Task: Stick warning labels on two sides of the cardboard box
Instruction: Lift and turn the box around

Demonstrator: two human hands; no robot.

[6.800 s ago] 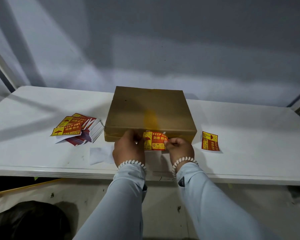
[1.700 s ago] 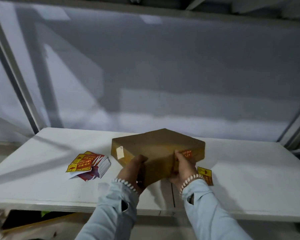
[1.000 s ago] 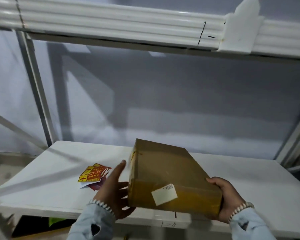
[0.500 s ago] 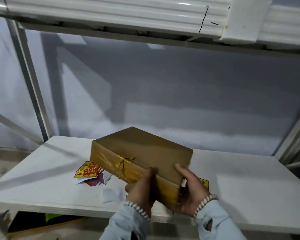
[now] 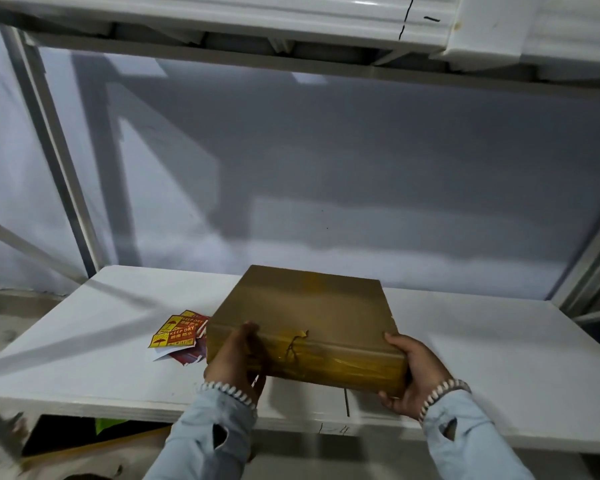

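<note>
A flat brown cardboard box [image 5: 309, 310] lies over the near part of the white table [image 5: 499, 358], its taped long side facing me. My left hand [image 5: 234, 362] grips the box's near left corner. My right hand [image 5: 414, 370] grips its near right corner from the side and below. A stack of yellow and red "KEEP DRY" warning labels [image 5: 179, 336] lies on the table just left of the box. No label shows on the side facing me; the other sides are hidden.
A white shelf beam [image 5: 291, 15] runs overhead close to the camera. A grey wall panel stands behind the table, with metal frame posts [image 5: 66, 188] at the left and right. Dark things lie under the table's front edge.
The box has been turned in my hands from a corner-on position to square, with a taped long side toward me. The single label on the table to the right is now hidden.
</note>
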